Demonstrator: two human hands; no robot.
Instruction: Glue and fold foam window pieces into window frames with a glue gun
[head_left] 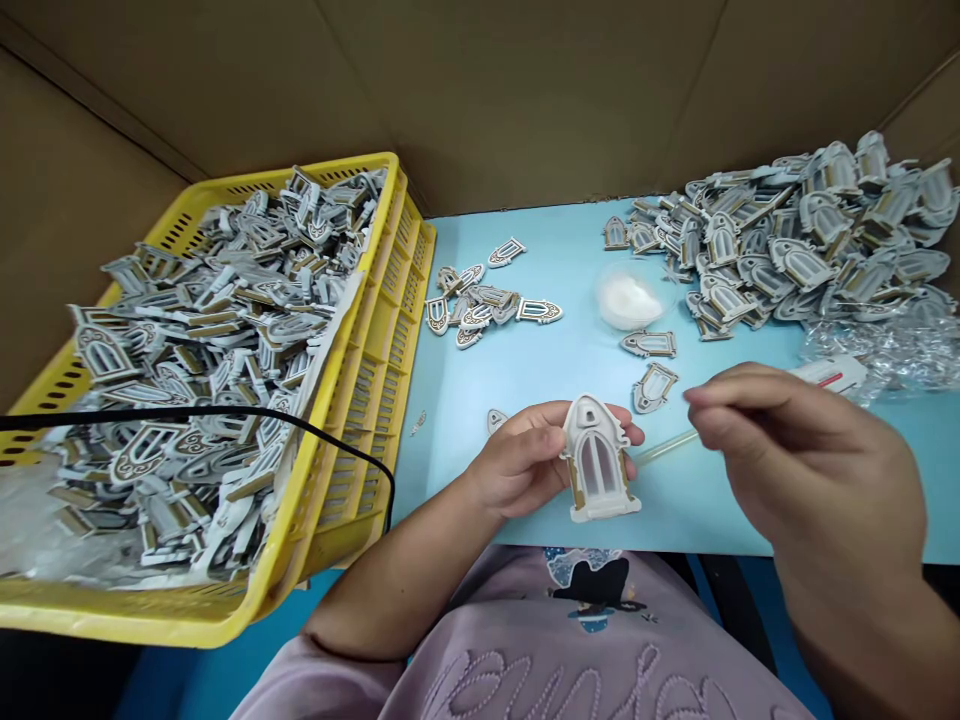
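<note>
Right hand (817,460) pinched, contents unclear, crate (345,350) of windows (217,320) left of left hand (517,465), bowl (657,276) of white stuff (628,303) beyond, arched white-and-gold window (598,460) in left grip

From my head, one camera looks forward and down, close over my left grip (525,458), right grip (814,470) and table (555,370).

crate (351,330) cut off at left; anything in right hand (814,465) too small to tell
</note>
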